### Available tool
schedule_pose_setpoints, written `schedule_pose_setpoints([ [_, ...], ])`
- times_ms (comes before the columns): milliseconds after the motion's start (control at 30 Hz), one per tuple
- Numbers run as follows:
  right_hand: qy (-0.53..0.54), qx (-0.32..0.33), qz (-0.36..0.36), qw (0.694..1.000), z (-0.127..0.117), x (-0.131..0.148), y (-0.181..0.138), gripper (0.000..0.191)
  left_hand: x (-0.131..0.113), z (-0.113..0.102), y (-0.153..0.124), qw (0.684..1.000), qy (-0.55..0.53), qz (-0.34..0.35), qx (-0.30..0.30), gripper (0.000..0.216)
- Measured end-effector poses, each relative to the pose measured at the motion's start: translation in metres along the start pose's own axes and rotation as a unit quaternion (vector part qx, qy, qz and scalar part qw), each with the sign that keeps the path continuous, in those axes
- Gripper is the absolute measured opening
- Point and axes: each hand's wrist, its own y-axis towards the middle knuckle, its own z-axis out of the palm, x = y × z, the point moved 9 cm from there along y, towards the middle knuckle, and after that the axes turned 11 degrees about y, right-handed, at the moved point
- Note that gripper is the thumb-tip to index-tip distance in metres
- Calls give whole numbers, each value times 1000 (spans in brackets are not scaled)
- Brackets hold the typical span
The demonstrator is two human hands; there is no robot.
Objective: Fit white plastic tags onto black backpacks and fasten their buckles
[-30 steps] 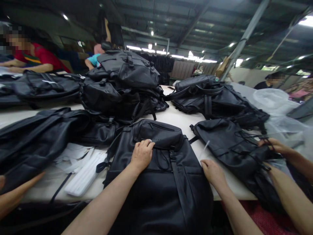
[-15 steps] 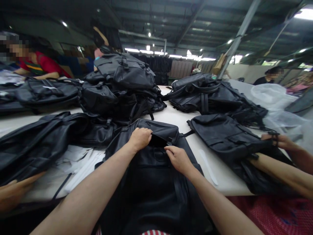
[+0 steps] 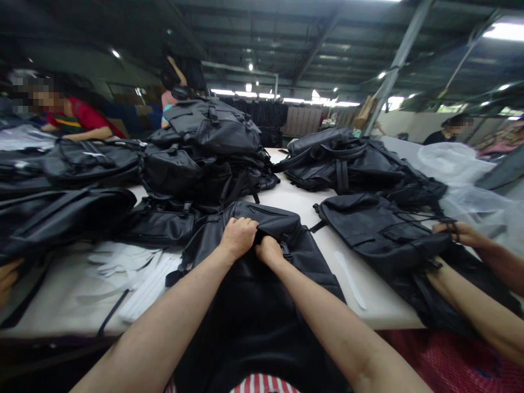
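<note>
A black leather-look backpack (image 3: 282, 218) lies in front of me on the table edge, its lower part reaching towards my body. My left hand (image 3: 240, 237) is closed over the edge of an opening near the bag's top. Close beside it, my right hand (image 3: 270, 251) has its fingers curled in at the same opening; its fingertips are hidden. Both hands grip the bag. Little of the dark gap between them shows.
Stacked black backpacks (image 3: 229, 128) stand at the back, with another pile (image 3: 327, 158) to the right. White paper strips (image 3: 151, 284) lie on the left. A co-worker's hands hold a backpack (image 3: 368, 224) at right; another hand (image 3: 8, 275) shows at left.
My right hand has moved left, up against my left hand, and the opening shows less. At left, the neighbour's bag has shifted left, uncovering more of the papers.
</note>
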Motion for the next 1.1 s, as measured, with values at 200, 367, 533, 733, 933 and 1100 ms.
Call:
schedule_pose_setpoints([
  [200, 130, 114, -132, 976, -6, 17, -121, 30, 21, 18, -5, 999, -42, -33, -2, 22],
  [367, 203, 118, -105, 966, -14, -14, -179, 22, 12, -3, -29, 991, -107, -68, -39, 23],
  [533, 234, 106, -137, 957, -10, -19, -172, 17, -10, -14, -102, 892, -405, -187, 76, 33],
  [733, 158, 179, -234, 942, 11, 10, -184, 9, -90, 11, -169, 497, -775, -270, 281, 39],
  [933, 275, 64, -89, 955, -8, -29, -161, 14, -76, 11, -191, 475, -761, -367, 245, 36],
  [1100, 164, 0, -165, 973, -13, -24, -159, 37, -82, -9, -209, 529, -741, -281, 305, 49],
])
